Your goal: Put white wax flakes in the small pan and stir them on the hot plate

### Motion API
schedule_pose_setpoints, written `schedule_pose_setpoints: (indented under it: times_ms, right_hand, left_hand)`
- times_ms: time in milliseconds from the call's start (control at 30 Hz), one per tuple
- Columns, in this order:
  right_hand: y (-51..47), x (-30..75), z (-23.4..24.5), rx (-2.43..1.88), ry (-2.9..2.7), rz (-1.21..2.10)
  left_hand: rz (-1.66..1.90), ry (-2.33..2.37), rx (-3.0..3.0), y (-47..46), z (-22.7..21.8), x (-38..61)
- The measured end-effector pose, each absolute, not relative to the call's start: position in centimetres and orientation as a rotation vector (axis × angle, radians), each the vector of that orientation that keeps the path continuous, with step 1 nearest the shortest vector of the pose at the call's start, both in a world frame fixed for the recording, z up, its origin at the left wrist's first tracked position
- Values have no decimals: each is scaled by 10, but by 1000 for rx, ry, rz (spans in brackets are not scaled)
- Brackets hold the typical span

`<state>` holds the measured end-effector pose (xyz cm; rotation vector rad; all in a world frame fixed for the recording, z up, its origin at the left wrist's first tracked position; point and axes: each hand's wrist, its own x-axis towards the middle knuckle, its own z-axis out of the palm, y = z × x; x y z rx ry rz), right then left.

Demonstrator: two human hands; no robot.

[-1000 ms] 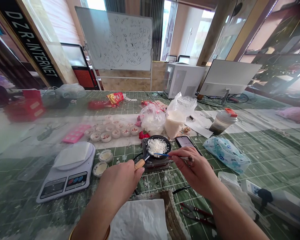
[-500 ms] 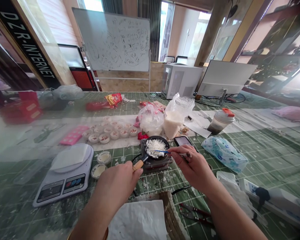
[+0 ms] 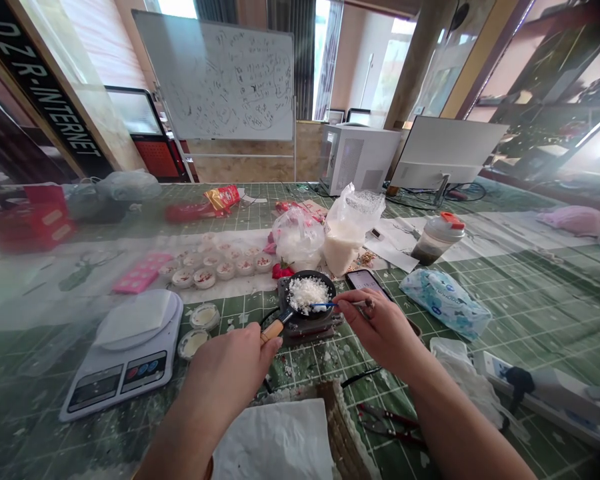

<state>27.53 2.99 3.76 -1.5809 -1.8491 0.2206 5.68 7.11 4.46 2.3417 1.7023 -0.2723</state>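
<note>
Quickly: left hand (image 3: 230, 381) has its fingers closed around the wooden handle (image 3: 273, 331) of a small black pan (image 3: 325, 285) holding white flakes (image 3: 303, 295), which sits on a dark burner (image 3: 313, 332). Right hand (image 3: 375, 331) pinches a thin blue stick (image 3: 323, 305), its tip at the flakes' edge.

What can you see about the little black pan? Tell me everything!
The little black pan is round and shallow and looks like dark metal. A heap of white flakes fills its middle. It sits on a dark stand. Its short handle ends in a wooden grip, held by the left hand. A thin blue stick, held in the right hand, reaches over the pan.
</note>
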Motion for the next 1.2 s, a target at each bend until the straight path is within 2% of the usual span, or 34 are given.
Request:
schedule_pose_setpoints:
  times_ms: [367,533,1200]
  right_hand:
    - [31,270,34,-1533,-1814,227]
    - [30,264,31,-1440,-1916,336]
    - [43,257,19,-1438,-1915,156]
  left_hand:
    - [-262,1703,2346,71,43,56]
    - [-255,1709,2332,71,42,55]
    - [-243,1736,2334,71,43,56]
